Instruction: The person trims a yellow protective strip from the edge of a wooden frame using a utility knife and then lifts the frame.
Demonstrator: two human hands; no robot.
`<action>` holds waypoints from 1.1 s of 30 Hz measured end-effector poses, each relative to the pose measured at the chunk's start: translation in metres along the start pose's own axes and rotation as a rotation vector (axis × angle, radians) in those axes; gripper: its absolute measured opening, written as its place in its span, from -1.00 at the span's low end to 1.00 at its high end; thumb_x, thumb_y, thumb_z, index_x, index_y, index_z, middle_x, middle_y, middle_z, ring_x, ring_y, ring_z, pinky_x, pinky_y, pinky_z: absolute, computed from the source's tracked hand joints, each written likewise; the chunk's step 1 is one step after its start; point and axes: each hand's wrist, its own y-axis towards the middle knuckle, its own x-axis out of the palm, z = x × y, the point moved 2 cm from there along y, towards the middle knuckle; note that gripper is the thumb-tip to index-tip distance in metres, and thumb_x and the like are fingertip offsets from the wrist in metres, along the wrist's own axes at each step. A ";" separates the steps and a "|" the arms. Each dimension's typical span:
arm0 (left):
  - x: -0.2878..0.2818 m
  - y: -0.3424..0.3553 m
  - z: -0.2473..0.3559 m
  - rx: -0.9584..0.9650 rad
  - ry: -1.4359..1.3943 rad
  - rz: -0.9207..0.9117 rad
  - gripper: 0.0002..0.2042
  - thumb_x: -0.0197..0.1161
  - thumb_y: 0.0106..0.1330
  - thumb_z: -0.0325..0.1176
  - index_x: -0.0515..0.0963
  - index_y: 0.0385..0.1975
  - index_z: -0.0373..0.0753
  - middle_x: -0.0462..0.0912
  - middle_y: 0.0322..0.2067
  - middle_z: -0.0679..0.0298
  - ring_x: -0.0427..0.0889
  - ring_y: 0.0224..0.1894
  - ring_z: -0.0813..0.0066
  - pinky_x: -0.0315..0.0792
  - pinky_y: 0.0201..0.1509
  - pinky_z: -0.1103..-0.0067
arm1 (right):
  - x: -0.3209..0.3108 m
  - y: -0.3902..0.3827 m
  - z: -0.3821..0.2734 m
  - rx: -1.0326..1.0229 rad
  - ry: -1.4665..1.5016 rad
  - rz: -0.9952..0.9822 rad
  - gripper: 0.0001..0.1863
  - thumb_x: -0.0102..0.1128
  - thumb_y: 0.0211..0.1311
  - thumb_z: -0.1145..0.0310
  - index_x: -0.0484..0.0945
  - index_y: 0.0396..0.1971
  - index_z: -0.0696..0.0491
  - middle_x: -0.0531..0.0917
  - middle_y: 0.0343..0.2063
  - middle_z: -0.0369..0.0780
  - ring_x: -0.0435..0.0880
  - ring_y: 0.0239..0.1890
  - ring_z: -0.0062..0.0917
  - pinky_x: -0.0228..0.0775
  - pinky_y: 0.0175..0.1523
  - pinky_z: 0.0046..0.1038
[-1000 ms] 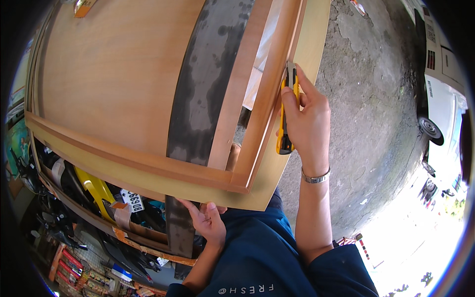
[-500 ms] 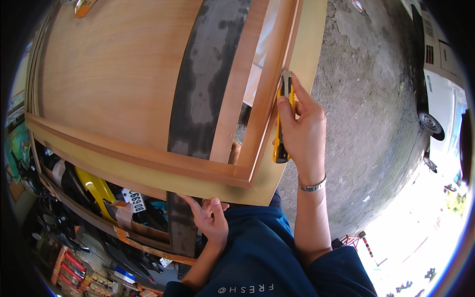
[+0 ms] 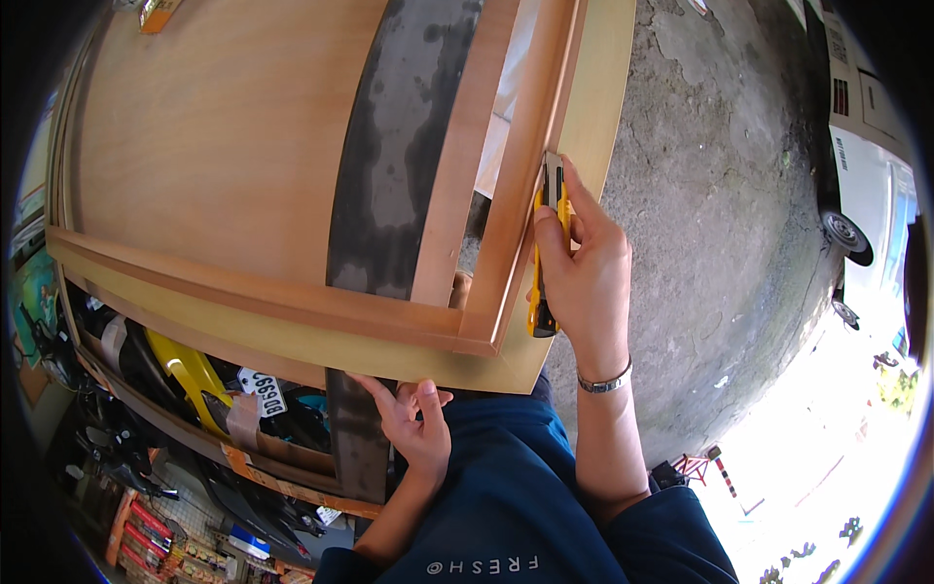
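My right hand (image 3: 589, 277) grips a yellow-and-black utility knife (image 3: 547, 243), its metal tip against the outer side of the wooden frame (image 3: 477, 326) where that meets a yellowish thin board (image 3: 595, 92). The board sticks out beyond the frame on the right and near sides. My left hand (image 3: 416, 428) is below the board's near edge, fingers apart, index fingertip touching at the edge beside a dark strip (image 3: 360, 448). The frame surrounds a light wooden panel (image 3: 204, 146) and a dark mottled strip (image 3: 389, 156), with an open gap along its right side.
Beneath the board at left is a crate (image 3: 282, 467) with yellow and black parts (image 3: 195, 380). Dark vehicle parts and stacked goods fill the lower left. Grey concrete (image 3: 720, 243) lies at right, with a white vehicle (image 3: 866, 165) beyond. An orange object (image 3: 156, 14) rests at the panel's top.
My right hand and knife have slid down along the frame's side toward me and slightly left. The frame's near corner and board sit slightly higher in view; my left hand stays at the edge.
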 end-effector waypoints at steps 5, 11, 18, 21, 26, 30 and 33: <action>0.001 0.001 0.003 0.004 -0.010 -0.002 -0.20 0.08 0.46 -0.49 -0.38 0.49 -0.31 0.61 -0.17 0.10 0.59 -0.34 0.60 0.58 -0.39 0.72 | 0.000 -0.010 -0.001 0.010 -0.010 -0.020 -0.49 0.18 0.28 0.41 0.46 0.24 0.15 0.51 -0.69 -0.02 0.50 -0.71 -0.50 0.34 -0.50 -0.43; 0.000 0.002 -0.001 0.002 -0.015 -0.002 -0.19 0.09 0.46 -0.47 -0.38 0.49 -0.31 0.62 -0.22 0.11 0.59 -0.39 0.60 0.57 -0.40 0.72 | 0.001 -0.023 0.001 0.013 -0.008 -0.019 -0.49 0.17 0.28 0.43 0.45 0.25 0.14 0.49 -0.70 -0.04 0.47 -0.71 -0.57 0.32 -0.51 -0.46; 0.000 0.002 -0.003 -0.013 -0.010 0.004 -0.19 0.10 0.47 -0.44 -0.38 0.49 -0.31 0.64 -0.29 0.14 0.58 -0.46 0.61 0.55 -0.41 0.71 | 0.005 -0.035 0.008 -0.014 0.032 -0.019 -0.48 0.17 0.28 0.45 0.44 0.26 0.14 0.43 -0.73 -0.12 0.34 -0.72 -0.65 0.28 -0.54 -0.49; 0.000 0.003 -0.001 -0.020 -0.002 0.000 -0.19 0.10 0.47 -0.43 -0.38 0.49 -0.31 0.64 -0.30 0.15 0.58 -0.47 0.60 0.54 -0.41 0.71 | 0.005 -0.040 0.006 0.000 0.021 -0.026 -0.48 0.18 0.28 0.45 0.44 0.26 0.13 0.43 -0.74 -0.12 0.33 -0.70 -0.70 0.27 -0.54 -0.51; 0.000 0.003 0.002 -0.030 -0.003 -0.014 -0.16 0.09 0.46 -0.47 -0.45 0.47 -0.35 0.65 -0.33 0.16 0.58 -0.43 0.62 0.58 -0.37 0.67 | 0.007 -0.050 0.010 -0.010 0.035 -0.017 -0.47 0.18 0.26 0.48 0.44 0.26 0.13 0.42 -0.74 -0.12 0.32 -0.70 -0.73 0.26 -0.55 -0.54; 0.000 0.004 0.004 -0.028 -0.021 -0.015 -0.15 0.09 0.46 -0.48 -0.48 0.45 -0.37 0.66 -0.34 0.16 0.58 -0.41 0.64 0.61 -0.36 0.65 | 0.007 -0.058 0.010 0.000 0.014 -0.032 -0.46 0.18 0.26 0.50 0.43 0.27 0.13 0.42 -0.74 -0.12 0.32 -0.71 -0.73 0.27 -0.56 -0.55; 0.000 0.002 0.001 -0.005 -0.007 -0.008 -0.18 0.10 0.47 -0.43 -0.39 0.49 -0.30 0.64 -0.29 0.13 0.57 -0.48 0.60 0.54 -0.39 0.71 | 0.005 -0.062 0.008 0.014 -0.012 -0.053 -0.45 0.18 0.25 0.50 0.42 0.28 0.13 0.42 -0.74 -0.12 0.34 -0.72 -0.73 0.28 -0.56 -0.55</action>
